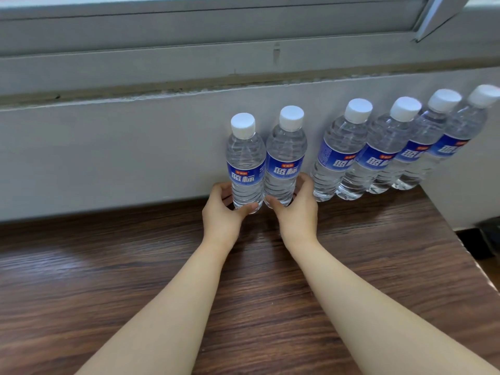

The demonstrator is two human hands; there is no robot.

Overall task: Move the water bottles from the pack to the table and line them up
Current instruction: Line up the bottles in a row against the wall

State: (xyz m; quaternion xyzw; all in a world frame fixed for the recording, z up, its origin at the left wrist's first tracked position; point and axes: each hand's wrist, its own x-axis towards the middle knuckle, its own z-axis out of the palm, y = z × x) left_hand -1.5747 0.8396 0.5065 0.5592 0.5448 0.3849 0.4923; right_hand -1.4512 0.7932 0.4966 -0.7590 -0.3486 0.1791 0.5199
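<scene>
Two bottles going down now at the far edge of the table (108, 266), against the wall: my left hand (221, 212) curls round the base of the left bottle (245, 169), my right hand (296, 209) round the right bottle (285, 161). Four bottles (384, 150) already stand lined up to the right, a gap away. Pack's out of sight, so I can't say how many remain.

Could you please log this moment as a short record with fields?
surface: dark wood-grain table
bottles standing: six clear plastic water bottles with white caps and blue labels
row of four: at right along the wall
left hand: grips left bottle near its base
right hand: grips adjacent bottle near its base
pack: not in view
</scene>
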